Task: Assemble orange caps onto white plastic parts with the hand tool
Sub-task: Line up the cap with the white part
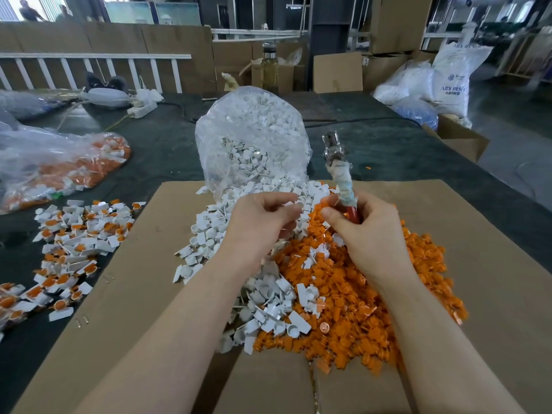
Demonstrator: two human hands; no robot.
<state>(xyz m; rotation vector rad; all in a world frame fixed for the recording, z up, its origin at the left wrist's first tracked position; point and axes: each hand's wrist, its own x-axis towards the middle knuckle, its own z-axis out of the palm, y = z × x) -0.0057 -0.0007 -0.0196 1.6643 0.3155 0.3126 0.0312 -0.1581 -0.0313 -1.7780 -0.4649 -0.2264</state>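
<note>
A hand tool (340,174) stands nearly upright in the right hand (363,234), its long axis running from the palm up and slightly leftward, away from the person. Its shiny metal head points up and away; the shaft below is wrapped in pale cloth or tape, and a red handle shows between the curled fingers that grip it. Just left of it, the left hand (260,225) hovers over the parts with fingers curled inward; whether it pinches a small piece cannot be told.

Under both hands lies a heap of loose orange caps (358,309), touching a heap of white plastic parts (227,243) on its left. The white heap spills from an open clear plastic bag (251,135) standing just beyond the hands. Both heaps rest on a flat sheet of brown cardboard (134,279), which lies on a table covered in dark green cloth (167,150).

To the left, partly off the cardboard, is a scatter of finished pieces (74,234), white with orange centres. Farther left lies another clear bag of mixed pieces (59,165). At the table's far edge stand a bottle of yellowish liquid (269,67) and a white power strip (142,109). Beyond are cardboard boxes, white sacks (451,76) and a dim workshop floor.
</note>
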